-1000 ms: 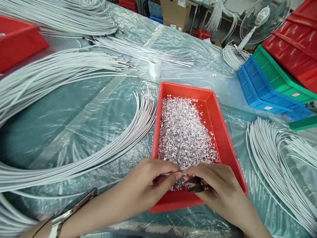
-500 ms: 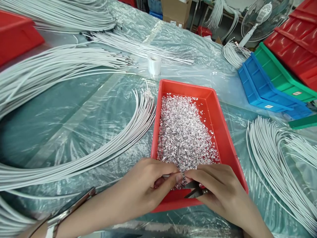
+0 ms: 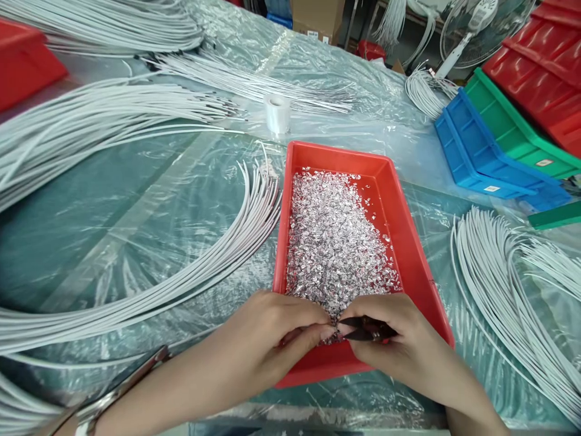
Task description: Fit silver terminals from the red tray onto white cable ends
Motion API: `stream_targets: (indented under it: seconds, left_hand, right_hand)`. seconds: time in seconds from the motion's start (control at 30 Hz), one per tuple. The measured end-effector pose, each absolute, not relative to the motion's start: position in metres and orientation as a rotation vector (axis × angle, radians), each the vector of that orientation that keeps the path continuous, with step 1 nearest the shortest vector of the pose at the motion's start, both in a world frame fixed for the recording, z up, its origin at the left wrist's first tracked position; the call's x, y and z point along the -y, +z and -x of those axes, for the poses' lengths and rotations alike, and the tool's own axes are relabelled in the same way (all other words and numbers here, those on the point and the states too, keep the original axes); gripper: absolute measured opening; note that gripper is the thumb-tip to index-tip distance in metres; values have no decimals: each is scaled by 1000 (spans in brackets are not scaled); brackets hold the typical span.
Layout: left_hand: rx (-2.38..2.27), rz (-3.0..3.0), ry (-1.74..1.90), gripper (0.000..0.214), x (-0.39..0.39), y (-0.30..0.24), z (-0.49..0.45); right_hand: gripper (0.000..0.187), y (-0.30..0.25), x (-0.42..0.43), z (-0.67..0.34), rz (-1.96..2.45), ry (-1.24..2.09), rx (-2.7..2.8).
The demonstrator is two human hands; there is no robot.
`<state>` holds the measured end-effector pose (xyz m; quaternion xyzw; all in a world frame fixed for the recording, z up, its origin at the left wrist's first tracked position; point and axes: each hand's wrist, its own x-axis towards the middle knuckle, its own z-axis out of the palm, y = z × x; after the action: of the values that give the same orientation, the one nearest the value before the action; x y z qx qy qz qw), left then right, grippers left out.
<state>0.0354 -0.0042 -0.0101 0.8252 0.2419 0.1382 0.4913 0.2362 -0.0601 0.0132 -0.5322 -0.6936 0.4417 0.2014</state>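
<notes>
The dark-bladed cutters (image 3: 367, 329) sit in the right hand (image 3: 411, 333), above the near end of a red tray (image 3: 411, 245); their blades point toward the left hand (image 3: 276, 330), the tips slightly apart; the right fingers are curled closed around them, with thumb and forefinger drawn in near the left fingertips; the left thumb and forefinger are pinched together, though what lies between them is too small and hidden to tell; below and beyond the hands, silvery scraps (image 3: 336, 242) cover much of the tray's floor, thinning toward its right wall; just left of the tray, a curved bundle of white cables (image 3: 213, 266) ends near its rim; farther right lies another white bundle (image 3: 512, 309); past the tray's far edge stands a clear roll (image 3: 276, 115), on a table (image 3: 136, 200) covered with crinkled plastic; at the upper right, blue bins (image 3: 481, 151), a green bin (image 3: 521, 124) and red bins (image 3: 540, 66) lean in a tilted stack; behind them shows a fan (image 3: 476, 24).
</notes>
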Motion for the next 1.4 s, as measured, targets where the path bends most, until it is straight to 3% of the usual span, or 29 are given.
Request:
stream_targets:
  seconds: [0.7,1.4]
  left_hand:
    - [-535,-1970,304,13,2,-10,-29]
    - [-532,-1972,393,13,2,-14,-30]
  right_hand:
    - [19,8,58,-235,1409,1601,1612]
    - [18,10,60,-235,1413,1643,1569]
